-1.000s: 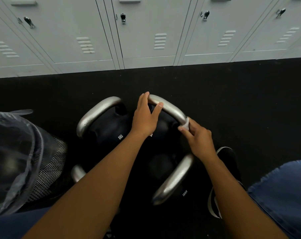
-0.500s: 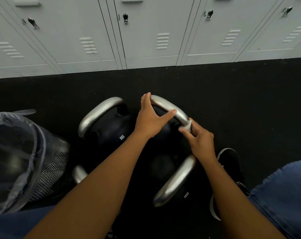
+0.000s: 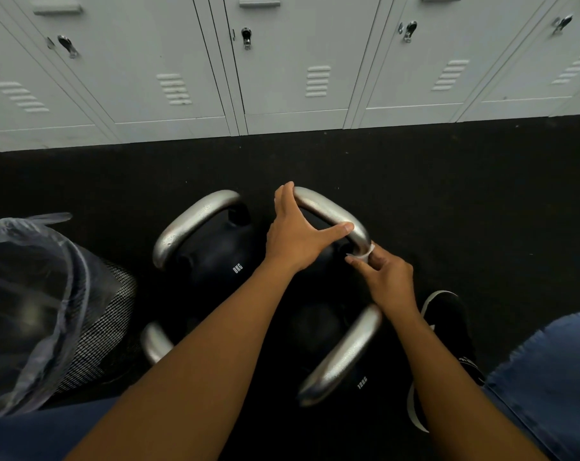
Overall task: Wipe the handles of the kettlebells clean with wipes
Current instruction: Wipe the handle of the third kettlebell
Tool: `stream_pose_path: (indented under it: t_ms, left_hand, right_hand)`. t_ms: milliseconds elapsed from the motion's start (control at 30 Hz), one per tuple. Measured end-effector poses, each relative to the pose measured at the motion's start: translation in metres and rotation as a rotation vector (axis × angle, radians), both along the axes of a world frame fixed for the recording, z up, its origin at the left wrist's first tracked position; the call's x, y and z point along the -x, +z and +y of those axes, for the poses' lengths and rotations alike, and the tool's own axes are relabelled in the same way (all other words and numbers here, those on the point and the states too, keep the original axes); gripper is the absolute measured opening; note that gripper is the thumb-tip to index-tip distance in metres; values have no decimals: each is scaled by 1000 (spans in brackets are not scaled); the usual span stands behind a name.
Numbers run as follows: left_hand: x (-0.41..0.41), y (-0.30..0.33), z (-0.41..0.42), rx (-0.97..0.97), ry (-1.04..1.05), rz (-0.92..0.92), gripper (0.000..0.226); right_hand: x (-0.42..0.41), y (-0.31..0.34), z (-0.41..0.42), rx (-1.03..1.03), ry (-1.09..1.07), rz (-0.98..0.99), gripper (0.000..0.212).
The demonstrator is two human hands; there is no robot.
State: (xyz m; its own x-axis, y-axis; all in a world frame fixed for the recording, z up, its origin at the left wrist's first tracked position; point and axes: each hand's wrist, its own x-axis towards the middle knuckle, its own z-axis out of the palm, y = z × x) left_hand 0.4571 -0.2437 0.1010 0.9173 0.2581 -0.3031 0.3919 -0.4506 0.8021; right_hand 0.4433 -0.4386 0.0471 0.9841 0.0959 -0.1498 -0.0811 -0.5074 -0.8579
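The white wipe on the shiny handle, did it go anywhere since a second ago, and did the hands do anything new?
The right hand slid the wipe down the handle's right bend, toward the person. The left hand's thumb stretched further along the bar toward the wipe, fingers still hooked over the far corner. Nothing was let go. The other kettlebells and the lined bin stayed put.

The floor (image 3: 448, 181) is black and a bit rough. Four black kettlebells sit on it in a tight bunch, all with shiny silver handles: one at 12 o'clock (image 3: 331, 211), one at 9 o'clock (image 3: 215, 261), one at 5 o'clock (image 3: 345, 357), one at 7 o'clock (image 3: 154, 341). A mesh bin (image 3: 95, 327) stands at 9 o'clock, near them. A black shoe (image 3: 448, 324) rests at 3 o'clock
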Motion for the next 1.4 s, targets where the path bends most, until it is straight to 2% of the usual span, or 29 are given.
stream_pose_path:
  t_ms: [133,333,567,700,867,967,1100,1300,1400]
  left_hand:
    - [0,-1,1,19,5,0,133]
    - [1,-2,1,12,-7,-26,129]
    - [2,-3,1,32,4,-39,131]
    - [2,-1,1,31,5,-25,133]
    - [3,-2,2,40,8,-29,132]
    - [3,-3,2,45,5,-38,132]
    - [3,-3,3,51,0,-38,131]
    - [2,-6,3,45,1,-55,129]
    - [2,-6,2,55,10,-59,131]
  right_hand:
    - [1,-4,0,-76,-43,-31,32]
    - [-6,-18,-7,-19,-5,124,13]
    - [-4,-15,-3,-51,-39,58,31]
    - [-6,-28,-5,49,-3,165,21]
    - [-3,-29,-5,-48,-119,115,35]
    - [-3,-29,-5,-86,-107,110,30]
    - [-7,-30,-6,-5,-41,204,27]
    - [-1,-34,-4,-164,-119,158,27]
    - [-4,-42,-4,-63,-86,210,29]
